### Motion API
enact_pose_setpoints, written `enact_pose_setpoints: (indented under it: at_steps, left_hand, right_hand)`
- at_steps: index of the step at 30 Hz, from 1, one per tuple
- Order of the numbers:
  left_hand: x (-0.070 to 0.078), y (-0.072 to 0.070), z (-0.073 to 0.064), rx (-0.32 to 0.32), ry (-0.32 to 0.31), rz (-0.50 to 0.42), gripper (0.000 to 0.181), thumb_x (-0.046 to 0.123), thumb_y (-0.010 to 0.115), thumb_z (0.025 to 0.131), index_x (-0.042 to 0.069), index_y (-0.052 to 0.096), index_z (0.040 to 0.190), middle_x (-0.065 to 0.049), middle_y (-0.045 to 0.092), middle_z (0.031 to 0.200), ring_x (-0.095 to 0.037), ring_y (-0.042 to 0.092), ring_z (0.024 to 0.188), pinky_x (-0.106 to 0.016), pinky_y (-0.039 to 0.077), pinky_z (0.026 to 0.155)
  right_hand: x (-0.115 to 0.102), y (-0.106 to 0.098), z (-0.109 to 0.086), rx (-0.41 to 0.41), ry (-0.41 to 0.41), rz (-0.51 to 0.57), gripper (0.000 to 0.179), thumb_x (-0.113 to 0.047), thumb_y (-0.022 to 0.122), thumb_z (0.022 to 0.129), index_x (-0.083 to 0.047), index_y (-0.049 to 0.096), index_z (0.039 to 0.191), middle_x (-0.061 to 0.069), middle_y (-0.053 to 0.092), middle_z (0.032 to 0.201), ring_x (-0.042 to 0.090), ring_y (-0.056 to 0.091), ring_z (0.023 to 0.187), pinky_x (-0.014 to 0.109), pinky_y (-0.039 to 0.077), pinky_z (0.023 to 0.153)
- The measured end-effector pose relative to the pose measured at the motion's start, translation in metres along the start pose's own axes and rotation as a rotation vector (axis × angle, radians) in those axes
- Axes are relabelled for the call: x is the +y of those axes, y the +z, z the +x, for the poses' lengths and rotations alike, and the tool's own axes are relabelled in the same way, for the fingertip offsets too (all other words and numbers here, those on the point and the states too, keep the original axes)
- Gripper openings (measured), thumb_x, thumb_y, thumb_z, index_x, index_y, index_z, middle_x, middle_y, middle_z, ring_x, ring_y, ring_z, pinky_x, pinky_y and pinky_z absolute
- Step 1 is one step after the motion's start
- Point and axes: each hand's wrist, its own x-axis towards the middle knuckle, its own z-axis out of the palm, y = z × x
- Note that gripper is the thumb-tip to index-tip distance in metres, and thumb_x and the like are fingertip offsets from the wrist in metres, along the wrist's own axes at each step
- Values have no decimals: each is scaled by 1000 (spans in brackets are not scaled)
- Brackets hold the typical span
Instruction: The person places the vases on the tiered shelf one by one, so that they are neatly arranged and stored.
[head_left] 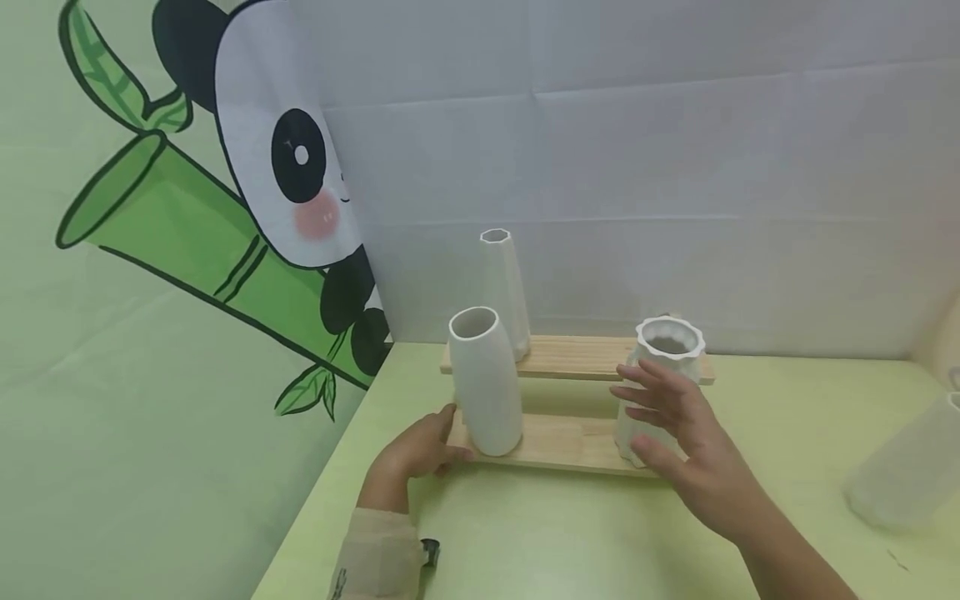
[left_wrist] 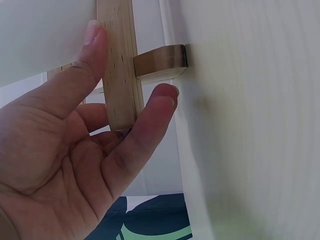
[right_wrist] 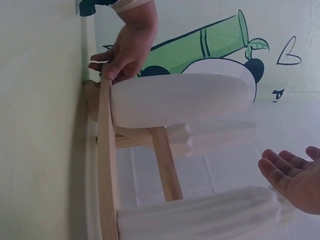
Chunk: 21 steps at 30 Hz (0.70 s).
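Note:
A two-tier wooden rack (head_left: 566,442) stands on the table, its back board higher than the front one. At its left end my left hand (head_left: 423,448) grips the lower board, thumb on top and fingers underneath; the left wrist view shows the board (left_wrist: 119,65) between them. Close beside that hand, a smooth white vase (head_left: 487,383) stands on the lower board. A taller, slim white vase (head_left: 504,287) stands behind it on the upper board. My right hand (head_left: 686,442), fingers spread and holding nothing, is in front of a white vase with a scalloped rim (head_left: 688,358) at the rack's right end.
Another whitish vase (head_left: 907,467) stands on the pale yellow table (head_left: 555,533) at the far right, partly cut off by the frame. A white cloth (head_left: 637,167) hangs behind the rack, and a green sheet with a panda and bamboo (head_left: 187,225) covers the left side.

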Motion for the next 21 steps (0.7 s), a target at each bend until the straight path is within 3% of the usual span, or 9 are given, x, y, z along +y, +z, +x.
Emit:
enact_pose_setpoints:
  at_steps: [4, 15, 18, 21]
  left_hand:
    - [-1, 2, 0, 0, 2, -12, 101, 43, 79, 79, 5, 23, 155, -6, 60, 79, -19, 59, 68, -44, 42, 86]
    - [-1, 2, 2, -3, -11, -25, 103, 43, 80, 78, 6, 23, 155, -6, 60, 84, -21, 61, 70, -44, 42, 86]
    - [-1, 2, 2, -1, -8, -31, 103, 43, 80, 78, 6, 23, 155, -6, 59, 85, -21, 61, 70, -43, 43, 85]
    - [-1, 2, 1, 1, -3, -29, 103, 42, 80, 78, 6, 22, 155, -5, 59, 86, -20, 60, 69, -43, 43, 84]
  right_hand:
    - [3, -18, 1, 52, -130, 73, 69, 12, 58, 89, 12, 21, 147, 22, 45, 144, 20, 54, 128, 22, 41, 102]
    - [-6, -92, 2, 311, -322, 377, 63, 20, 59, 85, 12, 31, 141, 25, 51, 139, 28, 55, 125, 27, 44, 103]
    - [-6, -111, -1, 430, -358, 311, 62, 17, 64, 83, 13, 34, 136, 25, 53, 136, 27, 57, 123, 25, 45, 101]
    - [1, -134, -7, 598, -310, 33, 58, 6, 70, 84, 13, 39, 132, 18, 58, 133, 20, 59, 120, 20, 44, 100]
